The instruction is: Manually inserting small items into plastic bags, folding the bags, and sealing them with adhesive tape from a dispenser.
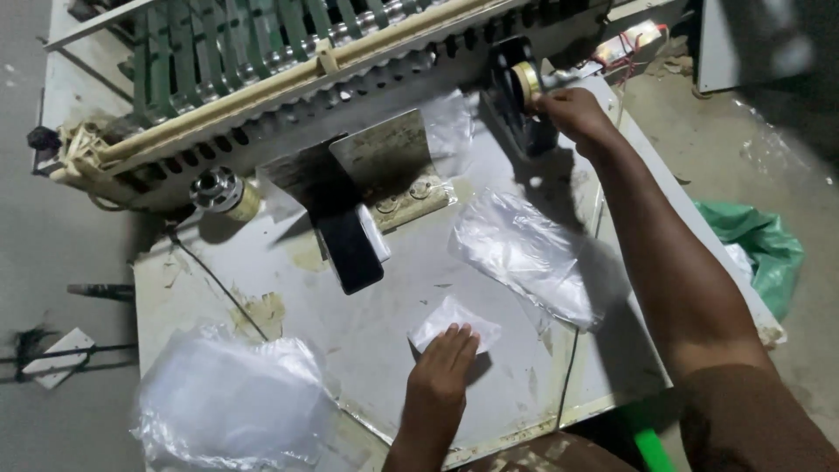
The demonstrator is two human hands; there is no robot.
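A heap of clear plastic bags (229, 404) lies at the table's (376, 350) near left corner, the left hand (441, 371) presses flat, fingers spread, on a small clear packet (453, 320), another clear bag (524, 253) lies beside it, and the right hand (572, 114) pinches a brass knob (526, 80) on the machine (288, 79).

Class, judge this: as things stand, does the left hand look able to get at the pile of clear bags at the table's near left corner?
Probably yes. The left hand rests on a small clear packet, and the bare table between it and the pile of clear bags holds no obstacle.
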